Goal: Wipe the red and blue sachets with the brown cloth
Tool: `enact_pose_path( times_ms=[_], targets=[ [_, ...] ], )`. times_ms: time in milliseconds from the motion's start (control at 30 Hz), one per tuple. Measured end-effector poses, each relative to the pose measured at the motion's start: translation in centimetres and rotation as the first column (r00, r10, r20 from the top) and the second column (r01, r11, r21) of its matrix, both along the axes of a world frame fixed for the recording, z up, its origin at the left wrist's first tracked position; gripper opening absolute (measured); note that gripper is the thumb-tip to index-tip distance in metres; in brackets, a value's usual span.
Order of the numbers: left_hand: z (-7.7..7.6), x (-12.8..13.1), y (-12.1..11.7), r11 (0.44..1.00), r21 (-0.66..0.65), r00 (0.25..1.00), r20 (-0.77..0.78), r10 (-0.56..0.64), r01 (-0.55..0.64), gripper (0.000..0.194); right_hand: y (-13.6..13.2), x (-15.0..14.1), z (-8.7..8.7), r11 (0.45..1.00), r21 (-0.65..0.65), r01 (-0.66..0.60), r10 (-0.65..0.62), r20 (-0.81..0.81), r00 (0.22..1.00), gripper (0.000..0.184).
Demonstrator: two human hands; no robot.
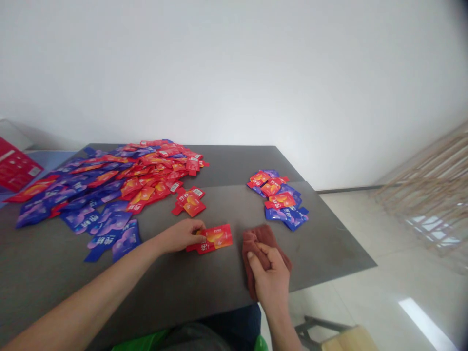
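My left hand pinches the left end of a red sachet with orange fruit printed on it, low over the grey table. In my right hand is a folded brown cloth, gripped between thumb and fingers and resting on the table near its front edge. A few red sachets lie just beyond my left hand. Several blue sachets spread out to the left of it. Past the cloth sits a small pile of red and blue sachets.
A large heap of red and blue sachets covers the table's left rear. At the far left stands a red box. A white wall rises behind. Beyond the right edge are a wooden stool and a rack of thin sticks.
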State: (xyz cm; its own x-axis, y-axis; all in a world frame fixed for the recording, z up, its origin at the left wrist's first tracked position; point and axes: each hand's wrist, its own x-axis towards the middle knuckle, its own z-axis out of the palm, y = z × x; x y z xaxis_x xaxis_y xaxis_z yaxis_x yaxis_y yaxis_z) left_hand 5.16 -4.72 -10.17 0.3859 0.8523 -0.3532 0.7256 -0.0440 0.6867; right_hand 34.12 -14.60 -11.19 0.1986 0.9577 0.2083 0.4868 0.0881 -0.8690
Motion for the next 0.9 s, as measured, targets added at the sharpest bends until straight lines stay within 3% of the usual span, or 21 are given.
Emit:
enact_pose_path(
  times_ms=[67,167,267,333,400,467,600,700,767,900],
  targets=[
    [-0.7,-0.1,-1.3,0.995,0.024,0.991,0.099,0.091,-0.094,0.030,0.6,-2.5,0.6,0.994,0.100,-0.038,0.032,0.064,0.997,0.024],
    [-1.1,-0.1,-2.7,0.976,0.014,0.939,0.278,0.203,-0.216,0.029,2.0,-6.6,1.3,0.944,0.187,-0.272,0.202,0.326,0.924,0.023],
    [-1.1,0.3,-2.9,0.965,0.116,0.947,0.250,0.200,-0.234,0.016,4.4,-8.6,1.2,0.898,0.079,-0.432,0.299,0.611,0.733,0.014],
    [-1.0,0.7,-2.6,0.961,0.169,0.960,0.212,0.181,-0.218,0.012,6.4,-8.1,1.1,0.934,-0.010,-0.358,0.262,0.701,0.664,0.015],
    [-0.9,1.1,-2.5,0.963,0.176,0.963,0.211,0.167,-0.206,0.012,8.2,-6.6,1.1,0.976,-0.085,-0.200,0.198,0.726,0.659,0.018],
    [-0.8,1.5,-2.7,0.959,0.192,0.966,0.193,0.173,-0.210,0.011,9.4,-5.0,1.4,0.983,-0.157,-0.098,0.181,0.700,0.690,0.020],
    [-0.9,1.9,-3.4,0.947,0.246,0.976,0.126,0.179,-0.205,0.009,9.5,-3.2,2.4,0.986,-0.152,-0.076,0.151,0.579,0.801,0.025],
    [-1.0,1.8,-3.8,0.940,0.282,0.979,0.121,0.165,-0.193,0.011,8.8,-3.1,3.2,0.974,-0.090,-0.209,0.224,0.551,0.804,0.028],
    [-1.1,1.7,-3.8,0.937,0.291,0.979,0.121,0.164,-0.193,0.012,8.7,-3.2,3.6,0.925,-0.137,-0.355,0.365,0.582,0.727,0.038],
    [-1.3,1.7,-3.8,0.936,0.292,0.979,0.118,0.168,-0.196,0.012,9.7,-4.2,4.0,0.775,-0.314,-0.549,0.591,0.667,0.453,0.084]
  ],
)
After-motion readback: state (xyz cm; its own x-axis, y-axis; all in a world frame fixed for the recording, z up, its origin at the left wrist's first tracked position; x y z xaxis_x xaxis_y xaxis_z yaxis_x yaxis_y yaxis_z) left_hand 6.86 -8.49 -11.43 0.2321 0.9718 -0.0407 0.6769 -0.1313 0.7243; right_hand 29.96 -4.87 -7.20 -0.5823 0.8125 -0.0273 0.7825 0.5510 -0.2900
